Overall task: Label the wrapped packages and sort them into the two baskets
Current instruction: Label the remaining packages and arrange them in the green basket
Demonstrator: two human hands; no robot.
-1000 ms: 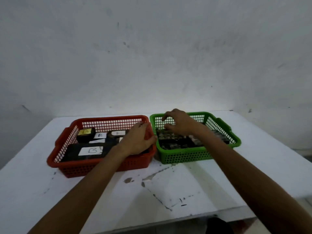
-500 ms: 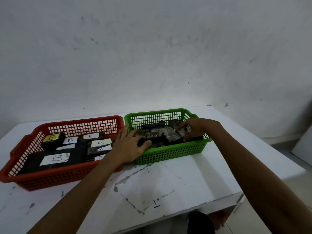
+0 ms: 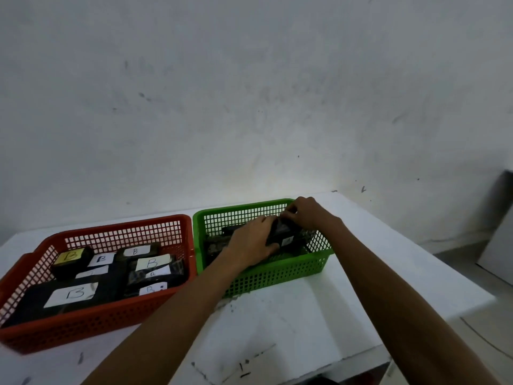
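- Left hand [image 3: 251, 243]: reaches into the green basket [image 3: 277, 276]. Its fingers lie over the top and its thumb under the near side of a dark wrapped package [image 3: 281, 232], gripping it.
- Right hand [image 3: 309, 213]: comes in from the basket's right side. Its fingers are curled and pinch the far upper edge of the same package.
- Dark wrapped package: held between both hands inside the green basket, in its right half and tilted. It bears a small white label [image 3: 286, 241] whose mark is too small to read.
- Other wrapped packages [image 3: 216, 245]: dark, lying on the floor of the green basket to the left of the held one.
- Green basket: the right-hand one of the two, standing on the white table [image 3: 305, 315], with its left wall just beside the red basket [image 3: 83, 326].
- Red basket: holds several dark packages with white labels marked "B".
- Small package at the red basket's far left: carries a yellow label [image 3: 68, 256], also marked "B".
- Large flat package [image 3: 30, 304]: lies at the red basket's near left and bears a large white "B" label [image 3: 75, 294].
- Table: scuffed with dark marks near its front edge, and set against a pale wall [image 3: 249, 93].
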